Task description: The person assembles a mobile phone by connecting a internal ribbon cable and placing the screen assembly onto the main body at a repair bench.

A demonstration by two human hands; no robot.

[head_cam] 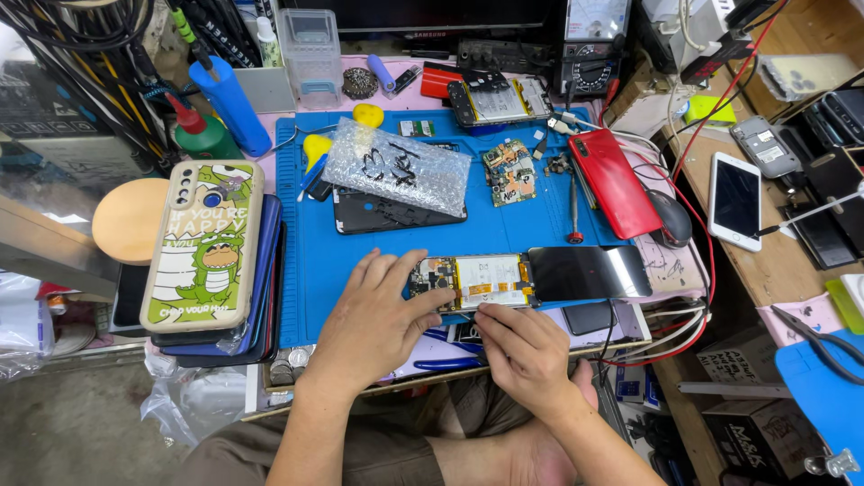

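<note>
Blue mat [504, 236]: left hand [378, 315] spread flat, steadying opened phone [477, 281]; right hand [522, 346] fingers curled, touching its lower edge.

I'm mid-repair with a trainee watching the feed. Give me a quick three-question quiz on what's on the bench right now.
1. True or false: the left hand rests on the opened phone lying on the blue mat.
2. Which lies under the bubble wrap pouch? A) a dark back cover B) the red phone C) the white phone
3. What colour is the handle end of the screwdriver beside the red phone?

Key: 1 true; 2 A; 3 red. The right hand touches the opened phone's near edge; whether it holds a tool cannot be told.
</note>
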